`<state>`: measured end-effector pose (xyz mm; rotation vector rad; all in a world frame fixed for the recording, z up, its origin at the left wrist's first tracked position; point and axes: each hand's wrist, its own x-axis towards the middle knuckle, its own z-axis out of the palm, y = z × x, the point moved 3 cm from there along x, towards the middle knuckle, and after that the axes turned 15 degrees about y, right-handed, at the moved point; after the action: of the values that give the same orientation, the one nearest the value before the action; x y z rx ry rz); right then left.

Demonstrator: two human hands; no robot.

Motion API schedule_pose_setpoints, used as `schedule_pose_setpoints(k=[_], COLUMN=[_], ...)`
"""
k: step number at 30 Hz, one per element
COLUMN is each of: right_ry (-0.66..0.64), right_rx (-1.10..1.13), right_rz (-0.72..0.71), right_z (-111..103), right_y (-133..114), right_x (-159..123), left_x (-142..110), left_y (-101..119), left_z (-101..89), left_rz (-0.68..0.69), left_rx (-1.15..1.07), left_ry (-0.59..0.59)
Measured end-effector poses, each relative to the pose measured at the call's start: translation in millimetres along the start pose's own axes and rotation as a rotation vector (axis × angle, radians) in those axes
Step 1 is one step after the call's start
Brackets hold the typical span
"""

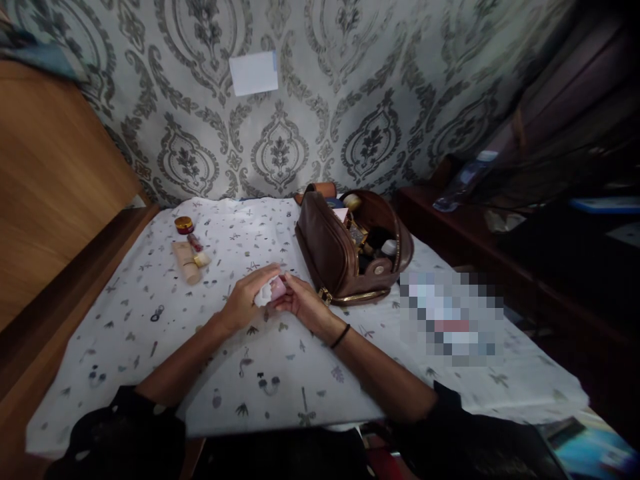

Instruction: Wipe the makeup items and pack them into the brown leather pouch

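Observation:
Both my hands meet over the middle of the table covered by a white patterned cloth [150, 313]. My left hand [247, 299] and my right hand [300, 303] are closed together around a small pale pink and white item [273, 289]. What the item is stays unclear. A black band circles my right wrist. Just right of my hands stands an open brown leather toiletry bag [330, 257] with several small jars and bottles inside.
A beige tube [186, 262], a small gold-lidded jar [184, 225] and a thin red stick lie at the far left of the cloth. A wooden panel [50, 180] rises on the left. A dark side table [450, 207] with a plastic bottle stands at the right.

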<state>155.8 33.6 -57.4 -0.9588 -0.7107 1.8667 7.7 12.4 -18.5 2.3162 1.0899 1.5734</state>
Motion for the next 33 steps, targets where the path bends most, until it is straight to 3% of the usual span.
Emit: schedule_pose_setpoints(k=[3,15,21,27,33], right_ry=[0.027,-0.024,-0.016,-0.061,-0.046], right_rx=[0.030,-0.062,-0.036,-0.058,-0.080], right_rz=[0.013,-0.014,-0.026,-0.060,-0.045], right_z=[-0.6,-1.3,-0.7,0.8,0.0], right_y=[-0.2,-3.0,-3.8,-4.7,-5.7], right_x=[-0.2,-2.8,-4.1,-5.4,-4.7], left_x=[-0.7,6.1,5.5,9.5,8.4], left_y=[3.8,0.9,5.9,14.9,20.7], left_z=[3.6,-5.8,-2.5,-5.9,-4.3], left_rz=[0.098,0.019,0.120,0.077,0.141], left_rx=[0.062,0.043,-0.020,0.021,-0.035], left_ry=[-0.017,0.024,0.023,0.028,-0.020])
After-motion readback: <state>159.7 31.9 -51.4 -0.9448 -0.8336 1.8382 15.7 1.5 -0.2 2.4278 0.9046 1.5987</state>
